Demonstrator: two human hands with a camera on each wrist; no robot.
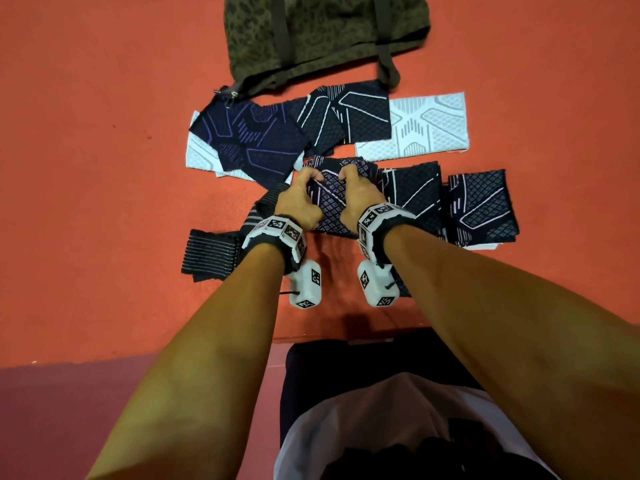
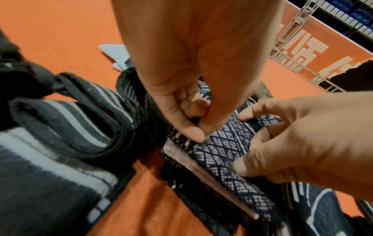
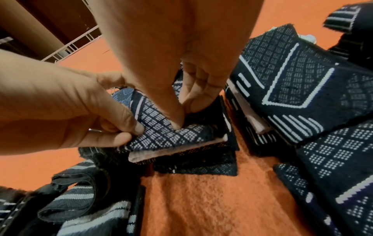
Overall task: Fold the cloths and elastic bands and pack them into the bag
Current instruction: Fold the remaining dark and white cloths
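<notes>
A dark navy cloth [image 1: 330,206] with a white diamond weave lies folded on the orange mat, in the middle of the head view. My left hand [image 1: 306,197] pinches its left side and my right hand [image 1: 355,190] pinches its right side. The left wrist view shows the thumb and fingers of my left hand [image 2: 193,132] curled on the top layer of the cloth [image 2: 222,153]. My right hand [image 3: 181,115] nips the cloth's [image 3: 171,138] upper fold in the right wrist view. The olive leopard-print bag [image 1: 322,36] lies flat at the far edge. Striped elastic bands [image 1: 211,256] lie near left.
Two folded navy cloths [image 1: 412,195] [image 1: 481,206] sit right of my hands. Unfolded pieces lie in front of the bag: a purple-lined one [image 1: 252,140], a white-lined navy one [image 1: 343,116] and a pale grey one [image 1: 415,126]. Bare orange mat [image 1: 104,133] stretches to the left.
</notes>
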